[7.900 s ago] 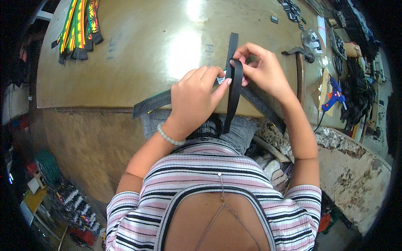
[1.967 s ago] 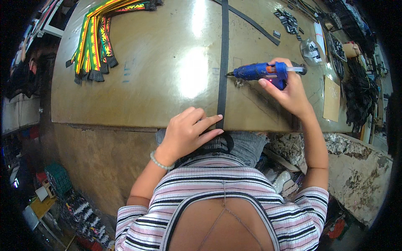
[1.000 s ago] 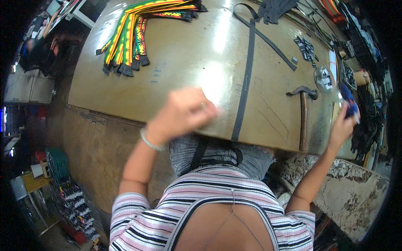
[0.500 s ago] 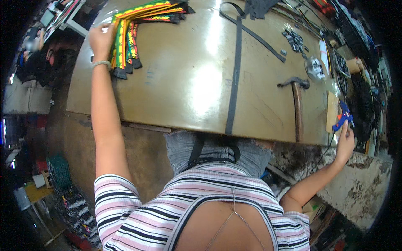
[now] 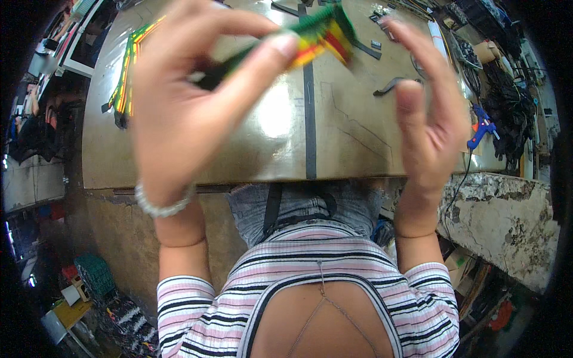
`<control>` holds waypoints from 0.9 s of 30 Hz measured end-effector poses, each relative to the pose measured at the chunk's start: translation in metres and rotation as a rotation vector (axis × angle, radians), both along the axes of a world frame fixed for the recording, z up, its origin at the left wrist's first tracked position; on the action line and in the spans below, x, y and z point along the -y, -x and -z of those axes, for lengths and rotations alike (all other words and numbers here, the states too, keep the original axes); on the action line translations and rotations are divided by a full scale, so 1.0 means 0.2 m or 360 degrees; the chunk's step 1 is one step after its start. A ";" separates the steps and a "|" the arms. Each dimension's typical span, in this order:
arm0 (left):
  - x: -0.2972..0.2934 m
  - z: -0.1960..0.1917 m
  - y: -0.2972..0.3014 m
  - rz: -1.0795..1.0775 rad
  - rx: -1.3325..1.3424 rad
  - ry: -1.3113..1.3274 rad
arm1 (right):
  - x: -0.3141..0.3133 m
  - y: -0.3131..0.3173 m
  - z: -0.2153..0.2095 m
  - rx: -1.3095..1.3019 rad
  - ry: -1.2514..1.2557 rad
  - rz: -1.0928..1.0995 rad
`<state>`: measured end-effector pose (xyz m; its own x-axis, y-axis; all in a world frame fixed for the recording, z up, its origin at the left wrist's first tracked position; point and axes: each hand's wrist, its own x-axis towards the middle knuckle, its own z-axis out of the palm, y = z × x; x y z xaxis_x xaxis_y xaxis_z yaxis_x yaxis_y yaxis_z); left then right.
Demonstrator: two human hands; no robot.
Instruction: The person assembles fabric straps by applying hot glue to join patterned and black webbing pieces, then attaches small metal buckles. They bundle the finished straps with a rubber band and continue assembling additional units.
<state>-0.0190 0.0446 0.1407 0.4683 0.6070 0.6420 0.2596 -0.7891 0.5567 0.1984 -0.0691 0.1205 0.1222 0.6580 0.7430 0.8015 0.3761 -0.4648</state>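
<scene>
Raised close in front of me, my left hand (image 5: 179,119) pinches a green, yellow and red patterned woven strap (image 5: 325,39) between thumb and fingers. Part of this strap is hidden behind the hand, and motion blurs it. To its right, my right hand (image 5: 434,134) is lifted with thumb and fingers apart, holding nothing. Several more patterned straps (image 5: 126,80) with black ends lie at the table's left, partly covered by my left hand. A blue glue gun (image 5: 482,127) rests at the right edge of the table, beyond my right hand.
On the shiny brown table (image 5: 239,155) a long black strap (image 5: 310,119) runs toward me. A hammer (image 5: 391,86) lies mostly hidden behind my right hand. Small dark buckles (image 5: 376,44) sit at the back. The glue gun's cord (image 5: 456,194) hangs over the right edge.
My left hand has come from the strap pile toward me, lifting one patterned strap. My right hand has let go of the glue gun and moved up and inward.
</scene>
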 end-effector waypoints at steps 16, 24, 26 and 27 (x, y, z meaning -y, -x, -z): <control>-0.01 0.65 -0.22 -0.0125 -0.0256 0.0559 | -0.16 -0.05 0.52 -0.0731 0.1130 0.0003; 0.00 0.66 -0.22 -0.0149 -0.0359 0.0610 | -0.17 -0.04 0.57 -0.0146 0.0840 -0.0092; 0.00 0.66 -0.22 -0.0160 -0.0383 0.0651 | -0.18 -0.04 0.59 -0.0138 0.0786 -0.0115; 0.00 0.66 -0.22 -0.0171 -0.0411 0.0665 | -0.18 -0.05 0.59 -0.0133 0.0768 -0.0136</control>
<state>0.0246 0.0440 0.0091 0.5009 0.8408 0.2052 0.4982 -0.4740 0.7260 0.2077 -0.0336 0.0024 0.0986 0.9349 0.3410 0.7298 0.1650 -0.6635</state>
